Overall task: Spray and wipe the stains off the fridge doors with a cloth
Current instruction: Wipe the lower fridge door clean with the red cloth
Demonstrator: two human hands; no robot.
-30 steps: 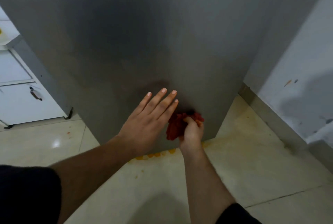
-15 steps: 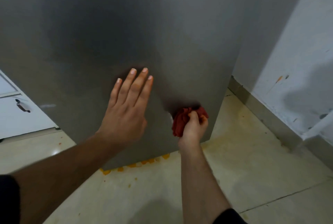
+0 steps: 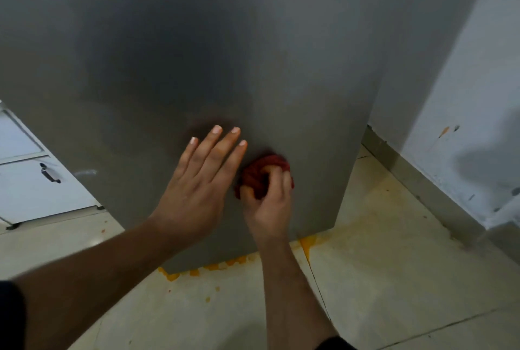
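Our left hand [image 3: 194,195] lies flat and open on the fridge door [image 3: 253,68] while our right hand [image 3: 268,203], just beside it, presses the bunched red cloth [image 3: 264,172] low on the door.

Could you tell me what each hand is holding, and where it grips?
The right hand grips a bunched red cloth around its lower part; the left hand holds nothing.

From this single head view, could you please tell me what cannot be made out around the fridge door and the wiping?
- Fridge door: its top is cut off by the frame edge.
- Door surface under the red cloth: hidden by the cloth and right hand, so any stain there is unseen.
- Surface beneath the flat left hand: covered.
- Spray bottle: nowhere in view.
- Wall marks: too small to identify.
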